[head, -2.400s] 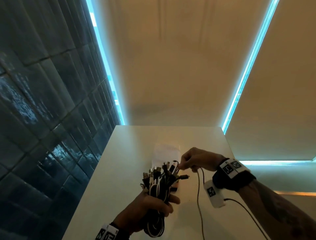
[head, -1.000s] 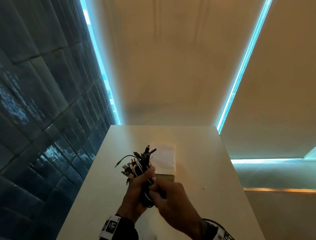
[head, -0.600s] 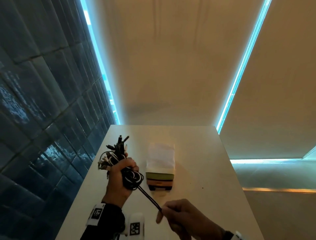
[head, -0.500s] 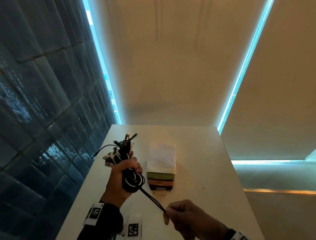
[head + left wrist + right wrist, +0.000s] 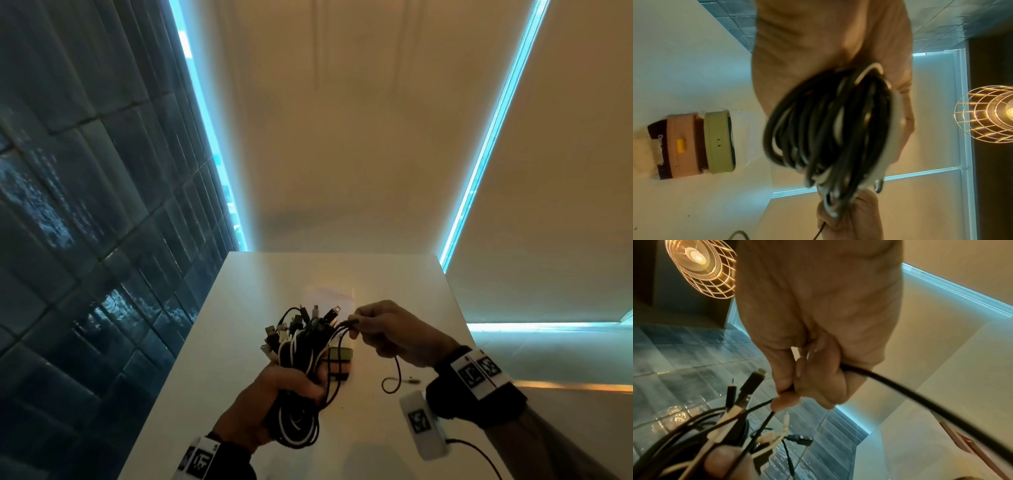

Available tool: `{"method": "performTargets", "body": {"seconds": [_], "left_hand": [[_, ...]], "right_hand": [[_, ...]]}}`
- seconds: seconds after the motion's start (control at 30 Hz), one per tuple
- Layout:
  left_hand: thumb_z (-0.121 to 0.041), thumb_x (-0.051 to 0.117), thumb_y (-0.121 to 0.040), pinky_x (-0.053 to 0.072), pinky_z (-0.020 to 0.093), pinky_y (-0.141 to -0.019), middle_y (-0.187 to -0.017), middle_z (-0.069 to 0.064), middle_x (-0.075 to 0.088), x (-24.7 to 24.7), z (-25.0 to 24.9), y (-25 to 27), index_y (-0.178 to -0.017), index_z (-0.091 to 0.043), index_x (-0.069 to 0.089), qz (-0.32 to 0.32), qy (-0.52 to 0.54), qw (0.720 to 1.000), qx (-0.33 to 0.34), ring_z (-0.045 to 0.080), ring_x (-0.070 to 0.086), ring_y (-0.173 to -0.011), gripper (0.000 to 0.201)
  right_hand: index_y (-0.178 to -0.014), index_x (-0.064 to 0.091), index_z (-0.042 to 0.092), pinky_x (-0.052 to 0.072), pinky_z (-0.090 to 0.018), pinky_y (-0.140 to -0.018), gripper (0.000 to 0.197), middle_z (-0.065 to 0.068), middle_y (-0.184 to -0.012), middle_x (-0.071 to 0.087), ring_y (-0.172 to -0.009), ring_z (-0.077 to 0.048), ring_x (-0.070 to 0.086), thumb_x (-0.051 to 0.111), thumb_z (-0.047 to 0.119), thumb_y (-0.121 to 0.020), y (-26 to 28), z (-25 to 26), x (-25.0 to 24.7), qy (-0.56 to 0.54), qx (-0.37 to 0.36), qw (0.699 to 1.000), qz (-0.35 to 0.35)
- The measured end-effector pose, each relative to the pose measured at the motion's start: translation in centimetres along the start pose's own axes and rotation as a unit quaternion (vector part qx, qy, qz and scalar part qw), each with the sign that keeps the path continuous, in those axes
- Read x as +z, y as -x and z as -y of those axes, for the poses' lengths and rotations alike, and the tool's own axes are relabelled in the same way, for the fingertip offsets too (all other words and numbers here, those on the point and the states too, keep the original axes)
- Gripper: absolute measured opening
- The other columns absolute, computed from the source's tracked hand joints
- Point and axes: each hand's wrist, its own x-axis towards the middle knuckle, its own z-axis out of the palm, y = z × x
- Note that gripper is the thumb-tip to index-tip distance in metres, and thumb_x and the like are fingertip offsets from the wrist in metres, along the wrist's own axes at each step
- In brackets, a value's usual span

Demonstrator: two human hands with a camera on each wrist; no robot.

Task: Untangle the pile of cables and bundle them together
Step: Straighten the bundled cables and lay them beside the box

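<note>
**Gathered cables in one fist, a loose black lead pinched in the other**

Lowest in the head view, the left hand (image 5: 274,394) has its fingers curled tight round the middle of the cable bundle (image 5: 298,377), just left of frame centre. Black and white loops hang below the fist toward the bottom edge, and the plugs (image 5: 301,322) fan out above it. The left wrist view shows the same coils as a thick, blurred hank against the palm.

To the right and a little higher, the right hand (image 5: 394,332) pinches a single black cable (image 5: 394,377) between thumb and forefinger, the remaining fingers curled about it. Its free tail drops and curls onto the white table (image 5: 394,284) at lower right of centre. In the right wrist view the lead leaves the fist toward the lower right corner.

By my reading the bundle is light, limp and springy: the coils will try to open and the smooth jackets can slide, so it wants a firm hold at the waist, never by the plugs, whose necks look easy to strain. The loose lead seems best pinched close to the bundle and kept taut for wrapping.

Behind the bundle, mid-frame, a small stack of flat cases (image 5: 339,363) lies on the table
</note>
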Motion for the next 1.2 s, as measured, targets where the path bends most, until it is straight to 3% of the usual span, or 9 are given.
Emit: {"method": "performTargets", "body": {"seconds": [0.1,0.2,0.4,0.53,0.63,0.83,1.0,1.1,1.2], "left_hand": [[-0.005,0.073,-0.044,0.054,0.040,-0.070,-0.082,0.015,0.060,0.4,0.3,0.1,-0.079,-0.001,0.069,-0.013,0.009,1.000,0.018,0.023,0.061,-0.073,0.036],[-0.003,0.073,-0.043,0.049,0.056,-0.094,-0.078,0.013,0.065,0.9,0.3,0.2,-0.074,-0.004,0.073,-0.050,0.037,0.997,0.055,0.024,0.069,-0.077,0.031],[0.003,0.066,-0.053,0.041,0.066,-0.098,-0.077,0.014,0.068,1.0,-0.1,0.0,-0.070,-0.004,0.072,-0.036,0.080,0.994,0.063,0.036,0.071,-0.091,0.020],[-0.001,0.072,-0.050,0.054,0.048,-0.081,-0.079,0.016,0.064,1.6,0.7,-0.3,-0.078,0.000,0.070,-0.020,0.067,0.996,0.049,0.032,0.066,-0.081,0.028],[-0.005,0.077,-0.043,0.053,0.034,-0.062,-0.074,0.016,0.060,1.3,1.3,-0.7,-0.081,0.001,0.072,-0.072,0.066,0.994,0.057,0.027,0.059,-0.068,0.038],[-0.006,0.074,-0.044,0.046,0.031,-0.061,-0.074,0.017,0.059,0.3,0.4,-0.7,-0.077,-0.001,0.073,-0.050,-0.014,0.998,0.042,0.024,0.056,-0.065,0.033],[-0.003,0.074,-0.050,0.040,0.032,-0.058,-0.079,0.018,0.052,-1.1,0.4,-0.6,-0.087,0.003,0.069,-0.044,-0.017,0.998,0.038,0.022,0.049,-0.059,0.037],[-0.006,0.078,-0.053,0.040,0.032,-0.056,-0.071,0.014,0.045,-2.0,0.5,-0.3,-0.096,0.007,0.060,-0.043,0.003,0.998,0.054,0.020,0.045,-0.056,0.048],[-0.008,0.079,-0.056,0.040,0.033,-0.058,-0.068,0.013,0.045,-2.9,0.2,0.1,-0.107,0.021,0.051,-0.030,-0.027,0.999,0.035,0.021,0.045,-0.057,0.065]], "right_hand": [[-0.078,0.063,0.007,0.015,-0.026,-0.044,0.027,0.002,-0.056,0.027,-0.048,-0.012,0.017,0.052,0.018,-0.099,-0.4,-0.4,0.8,0.051,-0.008,0.998,0.027],[-0.062,0.062,0.020,0.019,-0.027,-0.044,0.035,0.001,-0.055,0.032,-0.047,-0.012,0.022,0.057,0.018,-0.097,-0.7,-0.8,1.2,0.117,-0.016,0.991,0.056],[-0.075,0.066,0.004,0.034,-0.021,-0.050,0.023,-0.013,-0.062,0.049,-0.051,-0.009,0.040,0.064,0.020,-0.092,-1.7,-1.0,1.8,0.238,-0.073,0.965,0.080],[-0.083,0.071,0.000,0.046,-0.032,-0.065,0.020,-0.015,-0.079,0.065,-0.066,-0.016,0.055,0.068,0.019,-0.088,-3.1,-1.6,2.7,0.283,-0.151,0.946,0.047],[-0.076,0.072,0.005,0.042,-0.022,-0.060,0.014,0.004,-0.068,0.060,-0.062,-0.008,0.053,0.073,0.016,-0.085,-3.8,-2.2,2.7,0.253,-0.180,0.951,0.002],[-0.083,0.076,0.007,0.056,-0.038,-0.073,0.011,-0.003,-0.086,0.072,-0.078,-0.019,0.069,0.078,0.016,-0.076,-4.8,-2.8,2.2,0.246,-0.197,0.949,-0.011],[-0.087,0.075,0.005,0.047,-0.014,-0.060,0.009,0.000,-0.075,0.069,-0.061,-0.002,0.058,0.071,0.013,-0.086,-4.9,-1.9,-0.9,0.222,-0.140,0.965,-0.022],[-0.081,0.072,0.004,0.026,-0.023,-0.045,0.024,-0.006,-0.059,0.046,-0.049,-0.011,0.034,0.067,0.026,-0.089,-4.8,-2.9,-4.6,0.150,-0.038,0.981,-0.120],[-0.077,0.065,0.004,0.026,-0.024,-0.044,0.034,0.000,-0.055,0.037,-0.046,-0.012,0.029,0.062,0.035,-0.092,-4.6,-4.2,-7.3,0.174,0.084,0.976,-0.103]]}}
